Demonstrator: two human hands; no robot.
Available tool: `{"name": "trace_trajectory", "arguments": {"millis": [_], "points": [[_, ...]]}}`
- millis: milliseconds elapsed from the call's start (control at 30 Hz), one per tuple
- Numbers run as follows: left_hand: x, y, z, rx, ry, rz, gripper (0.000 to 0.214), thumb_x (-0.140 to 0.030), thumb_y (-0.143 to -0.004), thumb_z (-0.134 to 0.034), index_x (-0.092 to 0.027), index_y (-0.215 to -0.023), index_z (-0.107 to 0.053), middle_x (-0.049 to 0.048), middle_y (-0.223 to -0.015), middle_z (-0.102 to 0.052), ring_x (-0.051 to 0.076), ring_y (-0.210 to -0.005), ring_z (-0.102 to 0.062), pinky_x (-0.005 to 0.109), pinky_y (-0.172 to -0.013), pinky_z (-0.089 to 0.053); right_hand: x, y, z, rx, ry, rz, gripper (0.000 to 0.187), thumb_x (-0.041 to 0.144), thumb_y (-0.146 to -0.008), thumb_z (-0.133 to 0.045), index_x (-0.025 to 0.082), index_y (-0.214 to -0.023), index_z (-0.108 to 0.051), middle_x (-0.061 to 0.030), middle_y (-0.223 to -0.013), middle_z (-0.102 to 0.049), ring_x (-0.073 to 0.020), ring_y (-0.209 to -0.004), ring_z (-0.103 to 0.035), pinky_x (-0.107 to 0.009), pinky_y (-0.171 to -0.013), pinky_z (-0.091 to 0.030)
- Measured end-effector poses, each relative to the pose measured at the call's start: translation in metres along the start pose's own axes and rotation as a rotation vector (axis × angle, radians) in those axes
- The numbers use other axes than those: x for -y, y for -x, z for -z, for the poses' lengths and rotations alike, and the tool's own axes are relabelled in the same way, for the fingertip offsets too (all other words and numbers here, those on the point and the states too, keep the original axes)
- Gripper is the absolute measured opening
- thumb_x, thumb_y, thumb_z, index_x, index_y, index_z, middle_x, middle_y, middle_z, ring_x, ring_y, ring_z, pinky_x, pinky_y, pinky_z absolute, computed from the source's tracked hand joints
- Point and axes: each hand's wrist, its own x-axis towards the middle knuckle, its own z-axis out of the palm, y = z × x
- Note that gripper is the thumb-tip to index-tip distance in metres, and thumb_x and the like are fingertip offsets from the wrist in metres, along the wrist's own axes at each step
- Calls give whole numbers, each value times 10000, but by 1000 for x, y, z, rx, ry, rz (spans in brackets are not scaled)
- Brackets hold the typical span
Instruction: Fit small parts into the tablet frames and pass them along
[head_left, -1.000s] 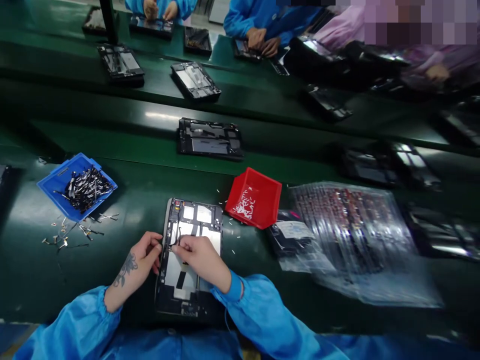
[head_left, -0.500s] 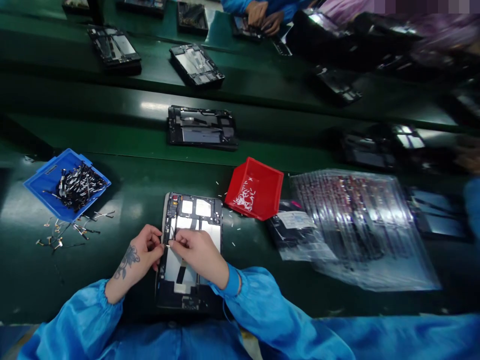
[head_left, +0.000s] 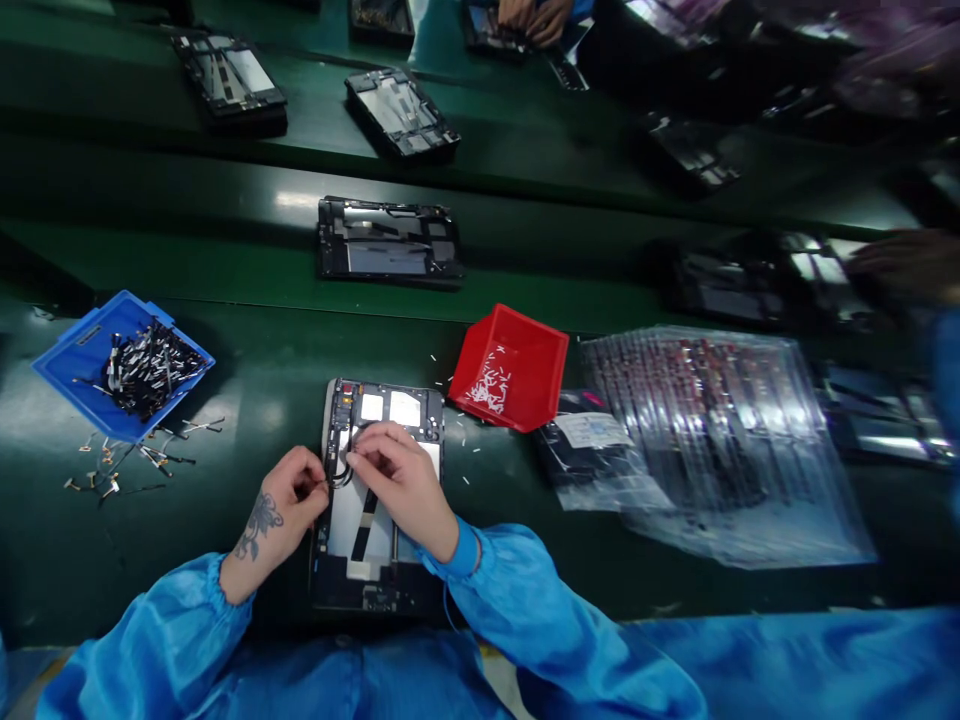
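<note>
An opened tablet (head_left: pixel 382 560) lies in front of me, its inner parts and pale battery areas facing up. A thin black cable (head_left: pixel 343 480) curves in a loop over its left side. My right hand (head_left: pixel 405 485) is above the middle of the tablet, thumb and fingertips pinched on the upper end of this cable. At the tablet's left edge, my left hand (head_left: pixel 281 505) has its thumb and forefinger closed together near the cable's lower end. Whatever lies between those left fingertips is too small to make out.
A blue bin (head_left: pixel 82 365) of small cables stands left, with loose cables (head_left: pixel 112 460) beside it. A red bin (head_left: pixel 536 375) holds small white pieces. Plastic trays (head_left: pixel 750 480) and a bagged pack (head_left: pixel 585 440) lie right. More opened tablets (head_left: pixel 390 240) lie beyond. Co-workers' hands (head_left: pixel 536 20) show far off.
My right fingertips have lifted slightly up and right from the tablet's left side, and the black cable now shows as a loop. My left hand stays nearly in place. The view has shifted slightly.
</note>
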Motion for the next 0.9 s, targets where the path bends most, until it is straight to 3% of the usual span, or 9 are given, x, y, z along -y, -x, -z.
{"name": "trace_trajectory", "arguments": {"millis": [100, 200, 533, 900], "points": [[0, 1, 1, 0, -51, -220, 217, -126, -793, -520, -198, -852, -717, -2, -793, -479, 101, -650, -507, 197, -536, -425, 2, -4, 5, -22, 96, 50, 90, 253, -846, -610, 192, -790, -647, -46, -947, -571, -110, -630, -507, -259, -573, -436], [3, 2, 3, 51, -114, -313, 340, -100, -835, -485, -242, -979, -759, 8, -787, -453, 124, -729, -515, 222, -627, -449, 1, -6, 5, -17, 155, 43, 63, 193, -835, -621, 192, -776, -640, -32, -927, -571, -114, -642, -514, -266, -605, -445], [10, 3, 6, 110, -221, -320, 395, -109, -879, -463, -281, -1142, -703, 13, -837, -440, 134, -778, -516, 241, -694, -473, -3, -7, 0, -31, 256, 68, 74, 162, -843, -632, 201, -780, -625, -38, -968, -582, -165, -815, -589, -301, -698, -487], [8, 3, 5, 98, -251, -321, 386, -99, -867, -470, -257, -1123, -712, 11, -831, -445, 129, -764, -527, 237, -674, -470, 0, -7, -1, -48, 358, 56, 88, 164, -845, -621, 208, -841, -544, -35, -996, -551, -154, -738, -566, -295, -634, -465]]}}
